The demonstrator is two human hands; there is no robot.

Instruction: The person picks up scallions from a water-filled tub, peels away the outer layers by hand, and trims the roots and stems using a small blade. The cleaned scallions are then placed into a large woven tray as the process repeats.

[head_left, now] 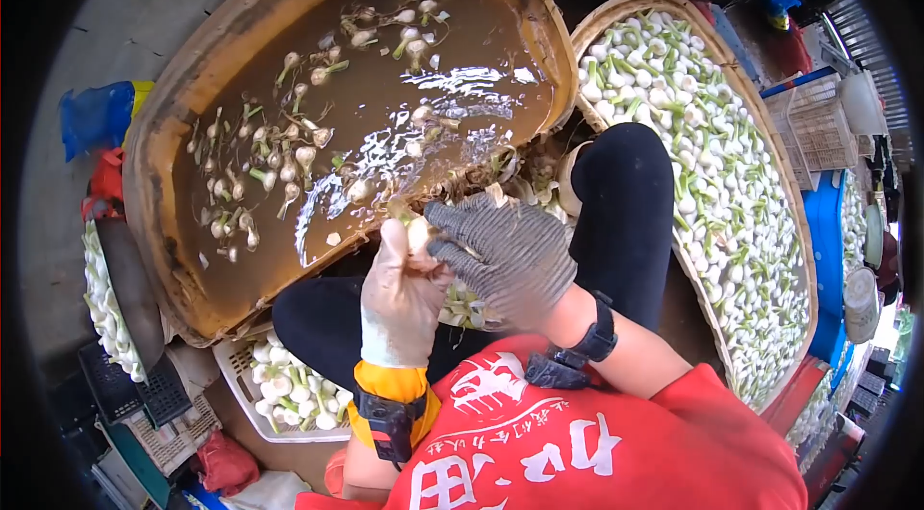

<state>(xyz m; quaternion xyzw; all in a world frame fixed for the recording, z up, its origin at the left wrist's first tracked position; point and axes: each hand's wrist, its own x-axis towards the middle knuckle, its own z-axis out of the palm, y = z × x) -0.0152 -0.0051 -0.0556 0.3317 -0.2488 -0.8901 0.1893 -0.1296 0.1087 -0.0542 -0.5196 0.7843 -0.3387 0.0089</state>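
My left hand [399, 293], in a white glove, grips a pale garlic bulb [418, 234] between its fingers, in front of the big tub. My right hand [510, 245], in a dark grey striped glove, lies over the bulb's right side with its fingers bent against it. The fingers partly hide the bulb. Just beyond both hands is the near rim of a tan tub [207, 303] of muddy water, where unpeeled garlic bulbs [289, 159] with roots and short stems float. Loose peelings [467, 308] show below and beside my hands, between my knees.
A large tray [808, 313] piled with white garlic bulbs [698, 135] stands right of my knee. At lower left, a white basket [241, 385] holds more cleaned bulbs. Dark crates [111, 385] and a blue and yellow bag [101, 115] are farther left. A blue container [825, 231] stands far right.
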